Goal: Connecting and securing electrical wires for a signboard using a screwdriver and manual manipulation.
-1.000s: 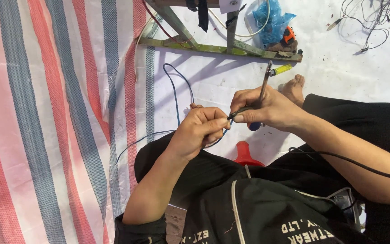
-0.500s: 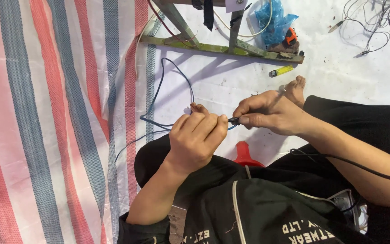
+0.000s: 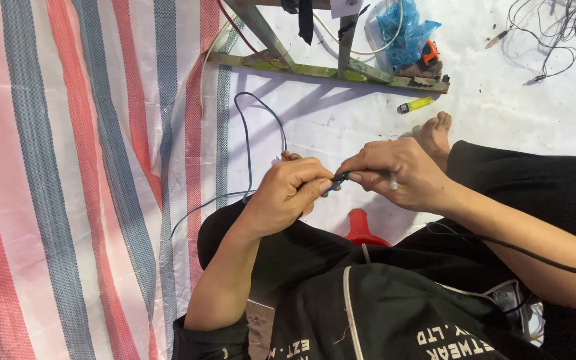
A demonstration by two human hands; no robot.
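Blue wire [image 3: 247,143], 1, pinched between 2 hands [image 3: 341,183]

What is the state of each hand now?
Left hand: closed, pinching the blue wire.
Right hand: closed, pinching the same wire's end.

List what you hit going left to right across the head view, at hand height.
Striped tarp → blue wire loop → left hand pinching the wire → right hand gripping the same wire end → bare foot → black trouser leg.
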